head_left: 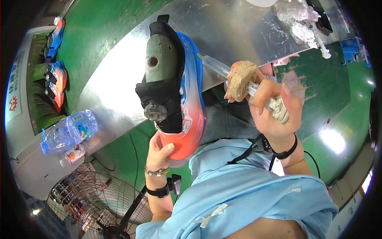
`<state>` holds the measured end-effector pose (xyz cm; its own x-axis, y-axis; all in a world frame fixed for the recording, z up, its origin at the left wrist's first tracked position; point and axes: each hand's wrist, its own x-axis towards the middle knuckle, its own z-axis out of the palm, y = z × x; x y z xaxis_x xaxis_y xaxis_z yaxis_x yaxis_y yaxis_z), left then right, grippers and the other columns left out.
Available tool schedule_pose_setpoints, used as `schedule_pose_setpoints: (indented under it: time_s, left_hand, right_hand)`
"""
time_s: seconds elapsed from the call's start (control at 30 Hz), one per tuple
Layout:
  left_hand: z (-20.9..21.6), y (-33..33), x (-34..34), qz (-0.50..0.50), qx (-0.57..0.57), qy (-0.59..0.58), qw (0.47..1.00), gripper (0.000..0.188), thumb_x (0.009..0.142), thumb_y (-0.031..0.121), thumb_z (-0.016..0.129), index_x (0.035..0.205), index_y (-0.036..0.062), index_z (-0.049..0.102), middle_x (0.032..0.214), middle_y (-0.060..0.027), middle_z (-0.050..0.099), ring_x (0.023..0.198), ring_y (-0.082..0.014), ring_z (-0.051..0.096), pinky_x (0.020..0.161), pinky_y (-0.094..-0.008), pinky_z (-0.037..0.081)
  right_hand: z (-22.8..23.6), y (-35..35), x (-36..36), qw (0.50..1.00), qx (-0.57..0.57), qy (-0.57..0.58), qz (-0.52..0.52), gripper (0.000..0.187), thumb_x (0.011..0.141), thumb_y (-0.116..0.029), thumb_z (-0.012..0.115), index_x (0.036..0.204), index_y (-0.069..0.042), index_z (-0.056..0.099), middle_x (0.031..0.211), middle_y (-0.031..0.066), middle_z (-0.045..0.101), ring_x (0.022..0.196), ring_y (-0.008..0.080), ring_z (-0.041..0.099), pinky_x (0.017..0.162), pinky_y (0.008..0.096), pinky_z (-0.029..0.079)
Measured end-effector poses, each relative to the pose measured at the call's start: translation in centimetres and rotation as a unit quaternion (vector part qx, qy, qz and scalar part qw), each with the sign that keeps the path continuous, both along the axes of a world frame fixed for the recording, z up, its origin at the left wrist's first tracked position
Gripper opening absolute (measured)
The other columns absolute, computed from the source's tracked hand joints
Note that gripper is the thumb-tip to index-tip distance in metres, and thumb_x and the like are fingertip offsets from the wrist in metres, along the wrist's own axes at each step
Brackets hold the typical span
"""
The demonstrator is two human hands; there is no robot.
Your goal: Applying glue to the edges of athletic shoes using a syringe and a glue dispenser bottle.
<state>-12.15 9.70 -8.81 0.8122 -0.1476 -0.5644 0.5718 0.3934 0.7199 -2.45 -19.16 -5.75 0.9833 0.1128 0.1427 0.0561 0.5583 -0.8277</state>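
A running shoe [191,95] fades from blue at the heel to orange at the toe, with black uppers and a clear dial. Inside it sits a green shoe last [160,59] with a round hole. My left hand [158,153] grips the toe, thumb on top. In my right hand [274,107] is a clear syringe [217,65], its yellowish tip pointing at the shoe's side and seeming close to it. Those fingers also hold a tan sponge-like pad [243,79]. White crumpled material [279,110] is around the syringe's rear end.
The metal table [115,91] lies under the shoe, its edge running diagonally. Plastic bottles [71,129] lie at its left, above a caged fan [95,203]. More shoes [57,81] stand on a green rack at far left. Crumpled white wads [304,34] and a dark phone-like object [323,22] are at upper right.
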Motion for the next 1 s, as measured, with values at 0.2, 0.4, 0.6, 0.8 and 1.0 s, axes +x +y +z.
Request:
schedule_pose_setpoints:
  time_s: [0.2,0.4,0.6,0.8,1.0]
  left_hand:
    - [-1.5,-1.8,0.6,-0.012,-0.058,-0.016,0.998,0.061,0.069,0.014,0.079,0.117,-0.0042,0.046,0.105,-0.0132,0.064,0.094,-0.0183,0.064,0.086,-0.0347,0.051]
    - [-2.1,-2.7,0.6,0.005,-0.09,-0.046,0.995,0.049,0.067,0.013,0.078,0.106,-0.0097,0.058,0.098,-0.0145,0.067,0.088,-0.0195,0.066,0.082,-0.0334,0.052]
    - [-3.3,-2.5,0.4,-0.031,-0.088,-0.035,0.995,0.073,0.065,0.023,0.08,0.12,-0.0108,0.047,0.114,-0.0205,0.059,0.1,-0.026,0.063,0.086,-0.0382,0.052]
    - [-4.1,-5.5,1.3,-0.004,-0.252,-0.046,0.967,0.068,0.066,0.018,0.08,0.121,-0.0086,0.05,0.116,-0.0174,0.06,0.104,-0.0239,0.061,0.091,-0.0385,0.049]
    - [-4.5,-10.1,4.1,-0.042,-0.43,-0.061,0.9,0.08,0.066,0.023,0.082,0.131,-0.0003,0.042,0.126,-0.0141,0.054,0.115,-0.0268,0.054,0.096,-0.0417,0.045]
  right_hand:
    - [2.2,-0.4,-0.9,0.996,-0.052,0.034,0.057,0.048,0.093,-0.036,0.028,0.066,0.0,0.047,0.103,0.0288,0.049,0.084,0.0277,0.048,0.075,0.0308,0.036]
    - [4.3,-0.8,-1.9,0.99,-0.07,0.08,0.098,0.054,0.092,-0.042,0.035,0.067,0.002,0.053,0.108,0.0237,0.049,0.09,0.0278,0.049,0.083,0.0322,0.036]
    - [5.1,-1.3,-2.3,0.981,-0.079,0.103,0.148,0.059,0.09,-0.05,0.037,0.067,0.001,0.056,0.114,0.0237,0.047,0.091,0.0257,0.049,0.082,0.0306,0.034]
    - [7.0,-2.5,-3.6,0.975,-0.085,0.128,0.16,0.056,0.084,-0.053,0.043,0.067,-0.002,0.061,0.115,0.0269,0.046,0.09,0.0301,0.052,0.083,0.0348,0.037]
    - [9.6,-4.0,-4.3,0.986,-0.068,0.105,0.11,0.054,0.079,-0.056,0.051,0.058,-0.009,0.065,0.103,0.0221,0.045,0.077,0.0303,0.058,0.072,0.0377,0.047]
